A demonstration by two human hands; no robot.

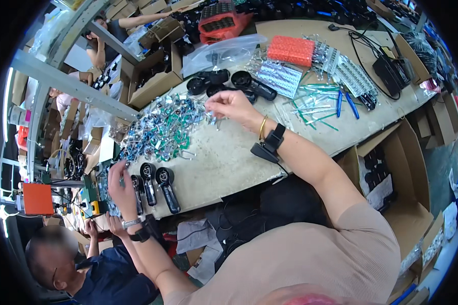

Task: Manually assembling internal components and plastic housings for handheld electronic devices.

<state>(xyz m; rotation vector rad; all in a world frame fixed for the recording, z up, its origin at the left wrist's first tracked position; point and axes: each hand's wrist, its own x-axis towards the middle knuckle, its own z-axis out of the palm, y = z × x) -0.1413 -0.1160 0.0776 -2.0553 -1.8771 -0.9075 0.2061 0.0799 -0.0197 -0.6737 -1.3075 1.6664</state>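
Observation:
My right hand (232, 108) is over the right edge of a heap of small green circuit boards with wires (160, 129). Its fingers are pinched together; whatever lies between them is too small to make out. On the left, my left hand (121, 189) is raised beside the heap's near end with fingers apart and nothing visible in them. Next to it lie several black handheld fan bodies (167, 189) with round heads. More black fan bodies (253, 85) rest behind my right hand.
Blue-handled pliers (347, 104), green strips (315, 104), a red foam block (291, 51) and panels of small boards (353, 73) cover the table's right side. A black power adapter (390, 70) trails cables. Cardboard boxes (156, 76) stand around. A co-worker (94, 269) sits at lower left.

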